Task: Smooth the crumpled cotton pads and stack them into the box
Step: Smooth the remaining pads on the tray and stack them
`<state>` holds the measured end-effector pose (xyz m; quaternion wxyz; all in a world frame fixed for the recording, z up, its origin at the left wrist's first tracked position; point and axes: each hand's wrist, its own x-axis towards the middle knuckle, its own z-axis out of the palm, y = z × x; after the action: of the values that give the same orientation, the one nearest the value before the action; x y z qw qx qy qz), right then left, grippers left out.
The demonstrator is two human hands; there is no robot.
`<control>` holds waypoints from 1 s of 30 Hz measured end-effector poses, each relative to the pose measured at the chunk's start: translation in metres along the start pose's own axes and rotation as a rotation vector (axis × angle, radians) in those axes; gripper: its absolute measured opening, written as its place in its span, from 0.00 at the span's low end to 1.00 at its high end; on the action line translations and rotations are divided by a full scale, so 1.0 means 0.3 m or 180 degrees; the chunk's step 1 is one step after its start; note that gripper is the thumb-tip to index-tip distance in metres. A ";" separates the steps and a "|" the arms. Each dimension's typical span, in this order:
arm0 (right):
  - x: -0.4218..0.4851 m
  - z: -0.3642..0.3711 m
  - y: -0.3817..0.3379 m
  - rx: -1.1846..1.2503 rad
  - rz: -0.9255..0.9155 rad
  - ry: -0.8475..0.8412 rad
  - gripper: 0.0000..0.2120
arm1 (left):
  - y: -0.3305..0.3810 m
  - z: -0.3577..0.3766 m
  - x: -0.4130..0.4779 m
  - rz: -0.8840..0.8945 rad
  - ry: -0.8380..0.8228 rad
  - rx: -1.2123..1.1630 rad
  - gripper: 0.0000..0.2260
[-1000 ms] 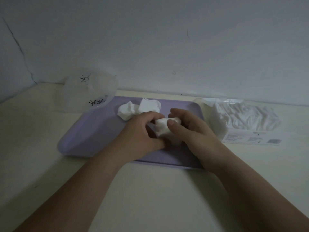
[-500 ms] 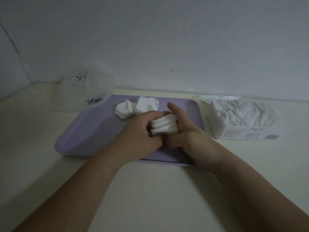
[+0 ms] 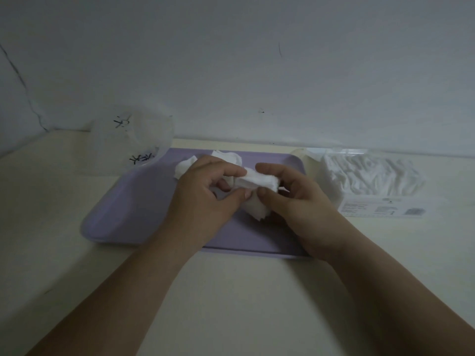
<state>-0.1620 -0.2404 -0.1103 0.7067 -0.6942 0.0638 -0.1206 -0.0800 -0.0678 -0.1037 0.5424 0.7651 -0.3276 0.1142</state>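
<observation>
head view, dim light.

- left hand [image 3: 205, 191] and right hand [image 3: 295, 201] meet over the lilac tray [image 3: 123, 214]. both pinch the held pad [image 3: 257, 182], which is lifted just above the tray floor.
- grip: left thumb and forefinger clamp its left edge. right thumb and fingers curl round its right end. both grips are narrow, and the white material is stretched between them.
- layered edges show at the held pad's lower corner. cannot tell whether it is one folded pad or several together. it looks partly flattened, with creases showing.
- crumpled pads [image 3: 183, 167] lie on the tray's far side, just behind the left hand and partly hidden by it. at least two lumps, exact count unsure.
- box [image 3: 372, 186] stands on the table [image 3: 231, 291] just beside the tray's right rim. it is clear-walled and packed with a rumpled row of white pads.
- clear tub [image 3: 133, 140] with black marks sits at the tray's far left corner. contents not readable.

progress, as a judgement: the full-looking box suggests the work is well along. what is left is to finish smoothing the held pad, carry it right into the box, then do the few lumps on the tray.
</observation>
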 end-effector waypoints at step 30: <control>0.019 -0.021 0.007 0.0796 0.0020 -0.0231 0.20 | 0.052 -0.008 -0.011 -0.0299 0.0135 -0.0322 0.13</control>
<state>-0.1579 -0.2480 -0.1122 0.7899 -0.6044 0.0248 -0.1002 -0.0917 -0.0674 -0.0927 0.5920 0.7486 -0.2851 0.0880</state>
